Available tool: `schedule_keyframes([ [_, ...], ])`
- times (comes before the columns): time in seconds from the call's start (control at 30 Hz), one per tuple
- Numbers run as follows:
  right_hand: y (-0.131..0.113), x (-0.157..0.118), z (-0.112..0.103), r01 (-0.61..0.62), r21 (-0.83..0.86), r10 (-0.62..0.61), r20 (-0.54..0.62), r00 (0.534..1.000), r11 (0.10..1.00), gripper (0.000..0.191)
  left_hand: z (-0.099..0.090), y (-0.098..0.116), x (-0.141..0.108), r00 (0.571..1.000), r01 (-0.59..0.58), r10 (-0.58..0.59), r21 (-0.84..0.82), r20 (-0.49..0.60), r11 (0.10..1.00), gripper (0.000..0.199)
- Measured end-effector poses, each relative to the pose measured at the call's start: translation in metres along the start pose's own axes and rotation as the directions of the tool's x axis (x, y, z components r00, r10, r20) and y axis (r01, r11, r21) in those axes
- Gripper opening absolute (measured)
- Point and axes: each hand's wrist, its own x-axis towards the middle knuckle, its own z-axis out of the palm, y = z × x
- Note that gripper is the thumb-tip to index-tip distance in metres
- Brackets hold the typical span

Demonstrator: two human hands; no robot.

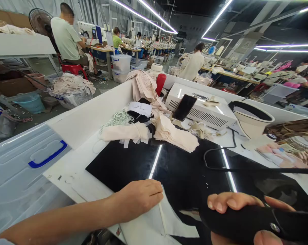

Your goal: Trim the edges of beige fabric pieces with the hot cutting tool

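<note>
Closest to me, my right hand (245,214) grips a black tool handle (248,223); left hand (140,198), curled, pins cream fabric (159,224) on the glossy black mat (184,170). White table (74,177), garment factory floor; no legible writing.

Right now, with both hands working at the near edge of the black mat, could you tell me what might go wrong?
1. The right hand grips a black tool close to the left hand, which pins the white fabric piece; the fingers could get caught.
2. The tool's black cord loops across the black mat and might snag the cream fabric pile.
3. The phone, propped on the white machine, could slide off.
</note>
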Motion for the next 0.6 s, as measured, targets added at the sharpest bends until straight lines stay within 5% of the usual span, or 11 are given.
schedule_keyframes([
  [0.2,0.011,0.011,0.044,0.051,-0.010,-0.052,-0.046,0.998,0.999,0.044,0.004,0.000,-0.003,1.000,0.016,-0.016,-0.035,0.000,0.999,0.023],
  [0.6,0.025,0.009,0.048,0.045,0.033,-0.045,0.002,0.999,0.998,0.043,0.006,0.001,-0.002,0.999,0.044,-0.044,-0.032,-0.008,0.999,0.018],
])
